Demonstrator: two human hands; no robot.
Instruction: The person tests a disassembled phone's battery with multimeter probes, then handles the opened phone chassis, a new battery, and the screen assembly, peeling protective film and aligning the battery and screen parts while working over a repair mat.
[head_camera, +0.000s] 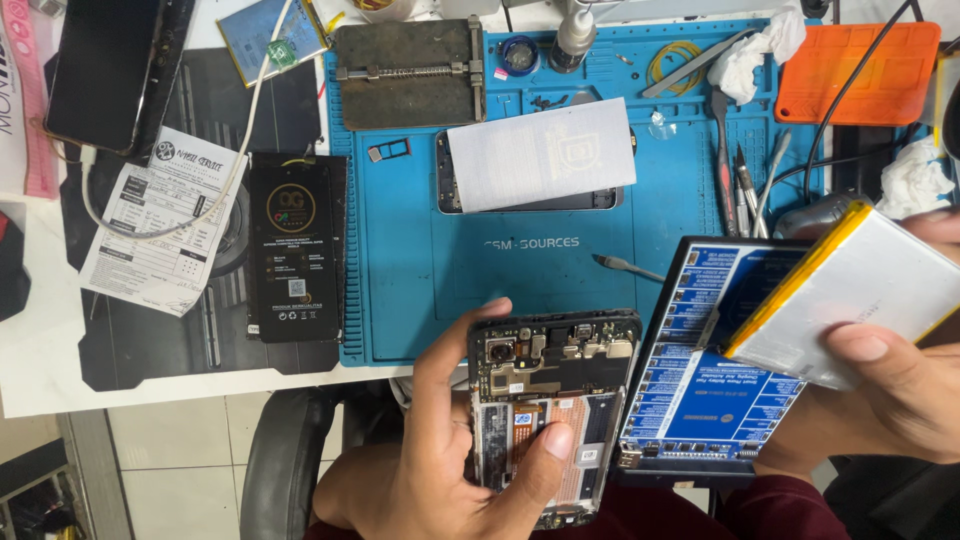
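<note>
My left hand (440, 450) grips an opened phone body (550, 400) with its back cover off, so the camera module, circuit board and battery bay are exposed. The thumb rests on the lower part of the phone. My right hand (890, 390) holds a flat silver battery with yellow edges (860, 290), tilted, at the right. Under that battery a blue and black test board (700, 400) leans against the phone's right side; my right hand seems to support it too.
A blue work mat (420, 260) covers the desk. On it lie another phone under a white sheet (545, 155), a metal holder plate (405, 70), tweezers and screwdrivers (740, 170), and a spudger (625, 265). A black box (295, 245) and a paper slip (160, 220) lie at the left.
</note>
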